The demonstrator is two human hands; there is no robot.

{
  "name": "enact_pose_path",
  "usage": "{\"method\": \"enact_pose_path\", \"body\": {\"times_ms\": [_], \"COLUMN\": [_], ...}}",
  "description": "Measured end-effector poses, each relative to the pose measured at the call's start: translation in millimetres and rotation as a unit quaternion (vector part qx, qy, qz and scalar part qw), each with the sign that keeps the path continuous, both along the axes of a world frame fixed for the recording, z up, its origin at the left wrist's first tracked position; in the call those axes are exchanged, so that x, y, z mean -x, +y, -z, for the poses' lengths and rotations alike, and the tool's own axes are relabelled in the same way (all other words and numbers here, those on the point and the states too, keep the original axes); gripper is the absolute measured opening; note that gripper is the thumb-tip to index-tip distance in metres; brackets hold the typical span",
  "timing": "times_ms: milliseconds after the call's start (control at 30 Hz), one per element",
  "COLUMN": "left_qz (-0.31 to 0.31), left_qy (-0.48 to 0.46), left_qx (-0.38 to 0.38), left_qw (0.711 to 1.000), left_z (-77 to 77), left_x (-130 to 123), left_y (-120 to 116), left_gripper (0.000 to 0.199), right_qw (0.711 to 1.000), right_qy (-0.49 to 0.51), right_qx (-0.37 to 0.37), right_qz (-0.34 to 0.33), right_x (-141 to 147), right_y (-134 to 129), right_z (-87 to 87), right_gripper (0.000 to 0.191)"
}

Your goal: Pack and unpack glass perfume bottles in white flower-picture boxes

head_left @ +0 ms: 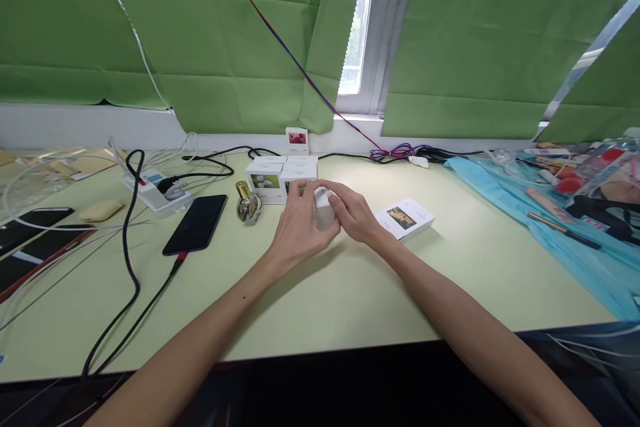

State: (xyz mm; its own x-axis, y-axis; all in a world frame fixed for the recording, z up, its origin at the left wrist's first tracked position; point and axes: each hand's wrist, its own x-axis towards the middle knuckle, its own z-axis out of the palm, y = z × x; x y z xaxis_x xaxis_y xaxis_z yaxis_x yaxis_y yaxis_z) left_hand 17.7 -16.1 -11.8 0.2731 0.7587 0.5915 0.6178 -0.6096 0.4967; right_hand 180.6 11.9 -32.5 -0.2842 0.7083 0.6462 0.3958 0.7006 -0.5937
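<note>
Between my two hands is a small white box (pixel 325 215), held just above or on the table; I cannot tell which. My left hand (pixel 299 223) grips it from the left side, thumb toward the front. Around its top and right side curl the fingers of my right hand (pixel 353 212). Behind my left hand stand several white boxes with flower pictures (pixel 267 185). To the right of my right hand, another white box with a yellow picture (pixel 406 219) lies flat. A glass bottle with a gold cap (pixel 248 203) stands left of my left hand.
A black phone (pixel 195 224) with a cable lies on the left, near a white power strip (pixel 157 192). A white box with a red picture (pixel 297 141) stands by the wall. Blue sheeting (pixel 505 213) with assorted items covers the right side. Cables (pixel 395 152) run along the back.
</note>
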Motion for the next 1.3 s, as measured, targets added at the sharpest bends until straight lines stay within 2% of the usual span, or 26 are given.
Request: {"method": "enact_pose_path", "body": {"times_ms": [167,333,667,800,867,967,1033,1100,1200,1300], "left_qz": [-0.026,-0.051,-0.054,-0.041,-0.075,-0.188,-0.273,-0.333,-0.369,-0.374], "left_qy": [-0.009,-0.004,-0.029,-0.06,-0.072,-0.071,-0.048,-0.007,0.067,0.107], "left_qx": [-0.036,-0.037,-0.036,-0.083,-0.14,-0.178,-0.149,-0.087,0.021,0.087], "left_qw": [0.999,0.998,0.997,0.994,0.985,0.963,0.949,0.939,0.927,0.917], "left_z": [1.5,-1.2,-10.1,-13.2,-16.5,-22.7,-26.0,-28.0,-29.6,-31.4], "left_x": [4,9,16,18,24,37,46,53,58,59], "left_y": [6,9,14,16,22,32,37,40,41,39], "left_gripper": [0.044,0.039,0.032,0.015,0.01,0.011,0.019,0.035,0.052,0.059], "right_qw": [0.998,0.993,0.986,0.983,0.984,0.984,0.983,0.983,0.983,0.984], "right_qy": [0.039,0.06,0.005,-0.032,-0.037,-0.033,-0.03,-0.028,-0.022,-0.012], "right_qx": [0.046,0.1,0.161,0.172,0.172,0.174,0.178,0.181,0.182,0.176], "right_qz": [0.001,-0.022,-0.046,-0.045,-0.036,-0.023,-0.019,-0.014,-0.003,0.008], "right_x": [6,8,7,9,10,12,14,16,20,23], "right_y": [-1,-2,-4,-8,-9,-9,-8,-7,-6,-5], "right_z": [3.7,3.9,7.3,9.3,10.1,12.6,15.1,17.4,19.9,21.8], "right_gripper": [0.045,0.037,0.074,0.068,0.062,0.057,0.054,0.05,0.045,0.039]}}
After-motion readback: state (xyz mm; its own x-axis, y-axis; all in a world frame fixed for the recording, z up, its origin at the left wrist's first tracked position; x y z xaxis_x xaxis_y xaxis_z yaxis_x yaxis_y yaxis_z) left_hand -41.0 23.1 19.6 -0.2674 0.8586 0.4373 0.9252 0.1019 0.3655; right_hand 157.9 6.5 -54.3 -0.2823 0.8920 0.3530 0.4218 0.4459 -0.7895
